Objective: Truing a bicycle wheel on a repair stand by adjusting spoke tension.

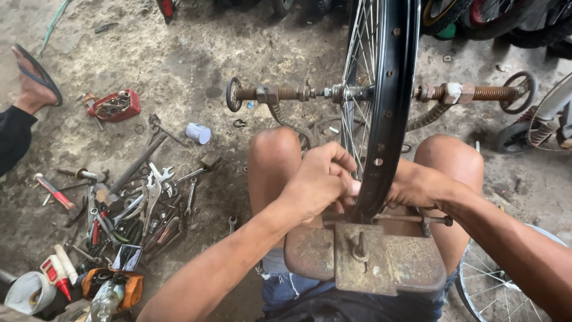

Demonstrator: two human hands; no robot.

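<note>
— Where is the spoked wheel rim (390, 107)?

— Upright in a rusty truing stand (363, 259) between the knees, its axle at 12 o'clock. The left hand (319, 182) is clenched on the spokes at the rim's lower edge; the right hand (417, 188) sits behind the rim, its fingers hidden, so I cannot tell their grip.

— How would it handle?

— Stiff and light, I judge; the thin spokes bend easily. Take it by the rim, not the spokes. Loose tools (140, 209) lie at 9 o'clock on the floor.
</note>
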